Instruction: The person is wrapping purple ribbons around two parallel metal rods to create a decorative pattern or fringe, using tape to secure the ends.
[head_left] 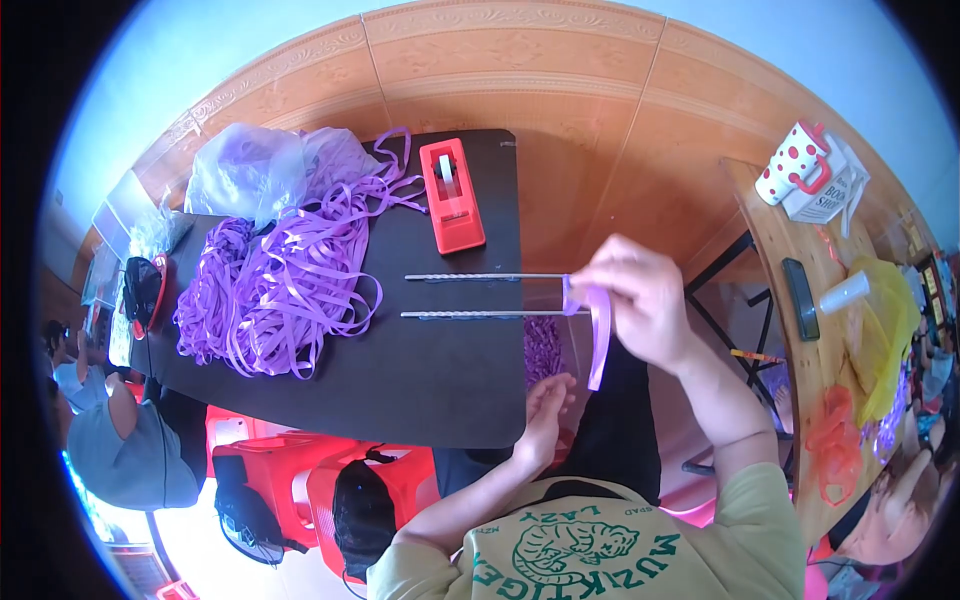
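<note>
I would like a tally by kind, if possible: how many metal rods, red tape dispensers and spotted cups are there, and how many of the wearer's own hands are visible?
Metal rods: 2
Red tape dispenser: 1
Spotted cup: 1
Wearer's own hands, left hand and right hand: 2
Total: 6

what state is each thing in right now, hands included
right hand: grip closed on the ribbon strip
left hand: fingers loosely curled, nothing visibly held
ribbon strip: at the rod ends, one end hanging free
two metal rods: roughly parallel, jutting past the edge of the black table
purple ribbon heap: loose, tangled
red tape dispenser: loaded with a roll
clear plastic bag: crumpled
yellow bag: crumpled
</note>
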